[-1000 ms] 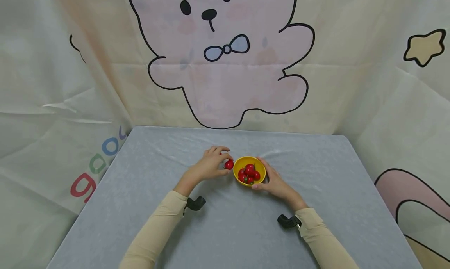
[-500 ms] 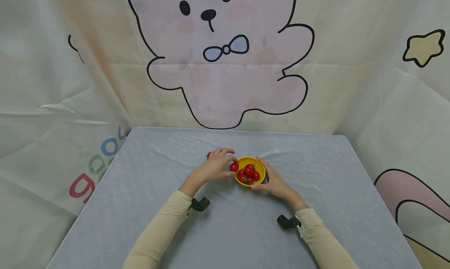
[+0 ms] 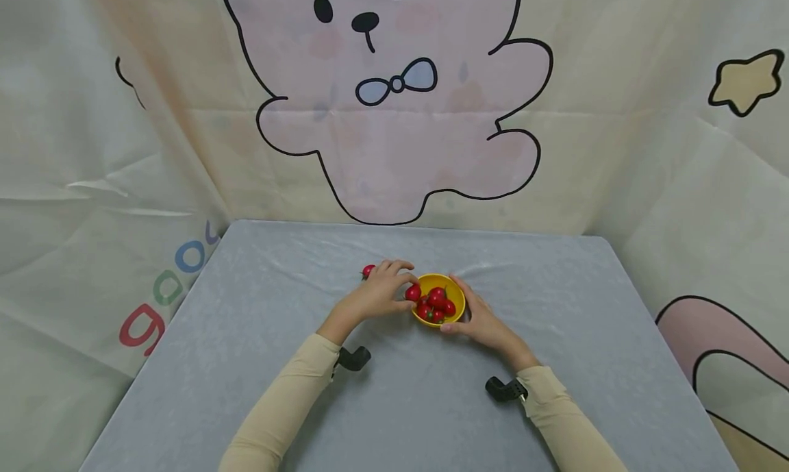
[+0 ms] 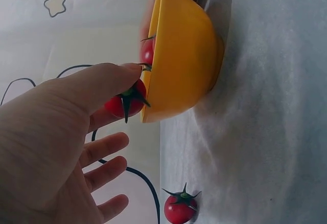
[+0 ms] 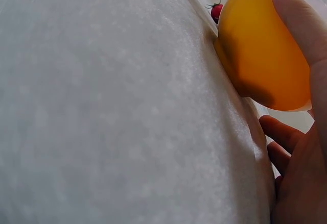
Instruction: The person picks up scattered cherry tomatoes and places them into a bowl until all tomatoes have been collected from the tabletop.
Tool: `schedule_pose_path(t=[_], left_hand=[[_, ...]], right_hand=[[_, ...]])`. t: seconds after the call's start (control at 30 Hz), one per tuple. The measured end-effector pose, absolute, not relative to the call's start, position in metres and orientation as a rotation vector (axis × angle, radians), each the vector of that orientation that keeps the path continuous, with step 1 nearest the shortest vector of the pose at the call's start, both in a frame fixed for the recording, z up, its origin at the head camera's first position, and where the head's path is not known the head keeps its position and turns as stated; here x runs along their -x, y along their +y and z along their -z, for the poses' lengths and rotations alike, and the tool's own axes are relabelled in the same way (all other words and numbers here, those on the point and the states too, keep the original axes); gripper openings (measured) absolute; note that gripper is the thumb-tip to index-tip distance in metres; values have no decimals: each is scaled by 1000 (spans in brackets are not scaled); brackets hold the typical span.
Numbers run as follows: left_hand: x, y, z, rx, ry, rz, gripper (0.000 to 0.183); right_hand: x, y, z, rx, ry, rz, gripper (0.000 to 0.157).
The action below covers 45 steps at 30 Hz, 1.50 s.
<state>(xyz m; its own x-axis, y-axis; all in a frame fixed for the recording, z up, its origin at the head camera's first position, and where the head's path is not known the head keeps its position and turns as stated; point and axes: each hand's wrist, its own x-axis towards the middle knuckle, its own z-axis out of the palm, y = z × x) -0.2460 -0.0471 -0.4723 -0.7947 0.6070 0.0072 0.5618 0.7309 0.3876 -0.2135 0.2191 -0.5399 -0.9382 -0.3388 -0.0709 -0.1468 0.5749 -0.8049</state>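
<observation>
My left hand [image 3: 381, 292] pinches a cherry tomato [image 4: 129, 101] with a green stem between thumb and forefinger, right at the near-left rim of a small yellow bowl [image 4: 186, 55]. Its other fingers are spread apart. Several red cherry tomatoes [image 3: 437, 299] lie inside the bowl. My right hand [image 3: 483, 321] grips the bowl from the right, thumb on the near side and fingers on the far side. Another cherry tomato [image 4: 180, 207] rests on the cloth behind the left hand, partly covered by it in the head view.
A grey cloth [image 3: 394, 403] covers the table, whose far edge meets a hanging backdrop [image 3: 394, 150] with a cartoon bear. Each wrist carries a black camera mount [image 3: 354, 358] on a strap. Side curtains hang at left and right.
My left hand has moved right with its tomato, from beside the bowl to its rim. The loose tomato behind that hand now shows more. The right hand and the bowl have stayed put.
</observation>
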Motion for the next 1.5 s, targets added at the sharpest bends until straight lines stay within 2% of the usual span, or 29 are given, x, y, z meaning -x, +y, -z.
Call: schedule_pose_path(t=[0.6,1.5], left_hand=[[246,-55,472,-951,2805,-574,42],[267,-113,495,-645,2845,-674,41]], right_hand=[[213,219,537,388,2610,1277,110],[212,221,537,391,2600,1280,110]])
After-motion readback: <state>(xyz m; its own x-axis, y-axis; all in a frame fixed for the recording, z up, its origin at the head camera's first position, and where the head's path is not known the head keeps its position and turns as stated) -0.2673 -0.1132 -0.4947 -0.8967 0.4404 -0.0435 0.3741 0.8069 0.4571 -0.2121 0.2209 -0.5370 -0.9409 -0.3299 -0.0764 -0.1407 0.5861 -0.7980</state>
